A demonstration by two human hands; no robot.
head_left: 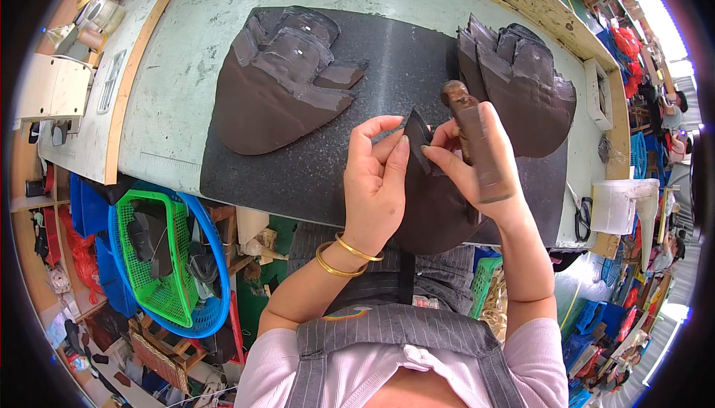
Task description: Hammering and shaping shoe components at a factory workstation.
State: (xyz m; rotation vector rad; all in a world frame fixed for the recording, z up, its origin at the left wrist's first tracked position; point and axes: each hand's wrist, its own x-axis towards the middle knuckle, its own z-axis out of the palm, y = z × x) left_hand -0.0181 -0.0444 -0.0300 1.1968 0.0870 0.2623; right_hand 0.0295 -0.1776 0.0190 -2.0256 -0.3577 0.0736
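Observation:
A dark brown leather-like piece [430,218] hangs over the near edge of the black work mat. Its narrow pointed upper flap is pinched between thumb and fingers of my left hand [376,185]. My right hand [465,166] pinches the same flap from the other side with thumb and forefinger. A worn, brown wooden-handled tool [471,125] is also tucked in my right hand, lying across the palm; its working end cannot be made out. Beyond my hands lie two stacks of similar dark brown pieces, a left stack [275,99] and a right stack [532,95].
The black mat [380,58] covers part of a pale green table [179,88]. Black-handled scissors [583,218] and a white tub [614,207] are at the right edge. A green basket [175,289] sits in a blue basket [220,311] below left. A wooden rail [141,73] borders the left.

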